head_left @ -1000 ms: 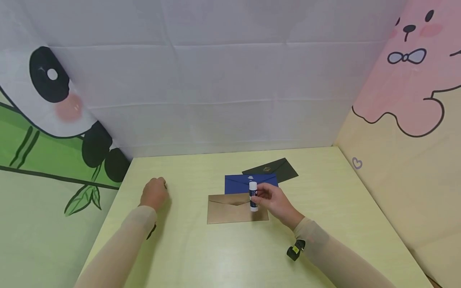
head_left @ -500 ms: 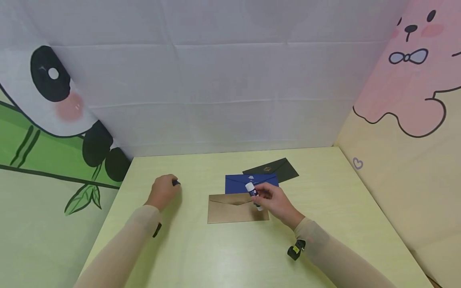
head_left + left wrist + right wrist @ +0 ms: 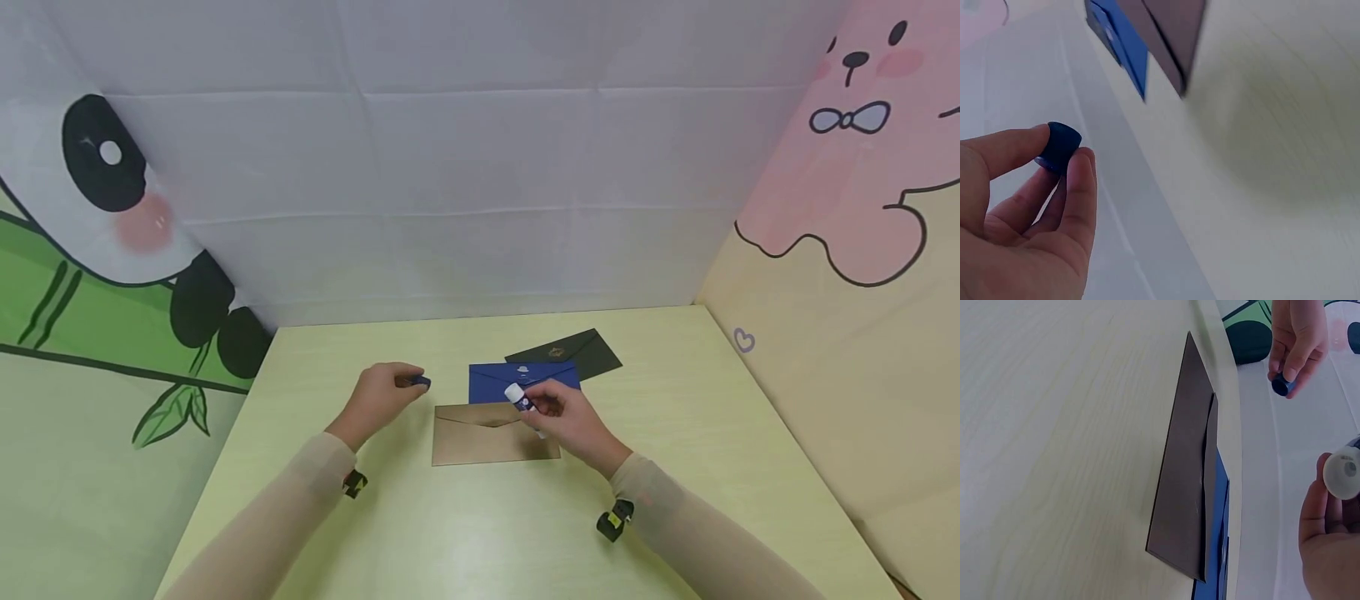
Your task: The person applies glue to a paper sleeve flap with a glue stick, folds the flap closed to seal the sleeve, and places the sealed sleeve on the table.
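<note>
My left hand (image 3: 375, 402) pinches a small dark blue cap (image 3: 1060, 148) between thumb and fingers, in the air left of the envelopes. With my right hand (image 3: 576, 423) I hold a glue stick (image 3: 519, 397), tilted, its white top toward the left hand. The glue stick hangs above the right part of a brown envelope (image 3: 476, 443), whose flap side faces up. Behind that lies a blue envelope (image 3: 489, 385), partly covered by the brown one. In the right wrist view the round white bottom end of the glue stick shows. Cap and glue stick are apart.
A dark envelope (image 3: 596, 354) with a gold mark lies at the back, partly under the blue one. All rest on a pale wooden table (image 3: 450, 533). A white cloth wall (image 3: 465, 258) stands behind, with printed walls on both sides.
My left hand has moved right, toward the glue stick, bringing the blue cap into sight. The glue stick has tipped from upright to leaning left; the right hand stays nearly in place.
</note>
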### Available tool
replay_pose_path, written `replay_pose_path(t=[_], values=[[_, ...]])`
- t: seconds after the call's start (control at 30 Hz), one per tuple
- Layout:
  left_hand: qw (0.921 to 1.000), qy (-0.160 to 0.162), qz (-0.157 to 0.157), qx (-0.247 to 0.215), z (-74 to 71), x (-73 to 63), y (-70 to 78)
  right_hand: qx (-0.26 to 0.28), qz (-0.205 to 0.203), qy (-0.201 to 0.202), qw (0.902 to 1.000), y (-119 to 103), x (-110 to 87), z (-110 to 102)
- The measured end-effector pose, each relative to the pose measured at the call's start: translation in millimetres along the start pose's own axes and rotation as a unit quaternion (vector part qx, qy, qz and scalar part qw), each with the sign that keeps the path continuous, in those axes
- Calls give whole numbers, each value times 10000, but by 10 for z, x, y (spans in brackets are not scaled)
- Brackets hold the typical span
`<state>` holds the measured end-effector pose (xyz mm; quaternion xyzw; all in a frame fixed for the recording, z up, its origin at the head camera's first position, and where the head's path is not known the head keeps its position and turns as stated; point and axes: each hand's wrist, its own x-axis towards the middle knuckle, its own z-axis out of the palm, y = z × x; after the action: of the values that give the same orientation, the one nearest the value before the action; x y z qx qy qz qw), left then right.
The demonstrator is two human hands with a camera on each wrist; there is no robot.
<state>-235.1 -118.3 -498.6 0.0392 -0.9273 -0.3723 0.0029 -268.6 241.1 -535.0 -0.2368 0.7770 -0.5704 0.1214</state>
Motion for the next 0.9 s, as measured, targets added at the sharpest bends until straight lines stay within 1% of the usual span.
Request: replay_pose_path(t=[0.2, 0.37, 0.5, 0.63, 0.77, 0.9], values=[[9979, -314, 221, -520, 69, -139, 238, -274, -211, -17, 9994, -32, -19, 37], [9938, -531, 465, -859, 120, -268, 459, -479, -425, -45, 9979, -102, -44, 76], [9902, -713, 557, -1066, 147, -352, 598, -611, -545, -107, 9966, -145, -51, 96], [9884, -824, 553, -1153, 184, -407, 682, -772, -661, -163, 9947, -184, -63, 116], [9861, -946, 593, -1232, 218, -443, 729, -982, -849, -187, 9914, -208, -73, 142], [9840, -1025, 764, -1244, 248, -453, 735, -1121, -996, -217, 9884, -219, -81, 161]])
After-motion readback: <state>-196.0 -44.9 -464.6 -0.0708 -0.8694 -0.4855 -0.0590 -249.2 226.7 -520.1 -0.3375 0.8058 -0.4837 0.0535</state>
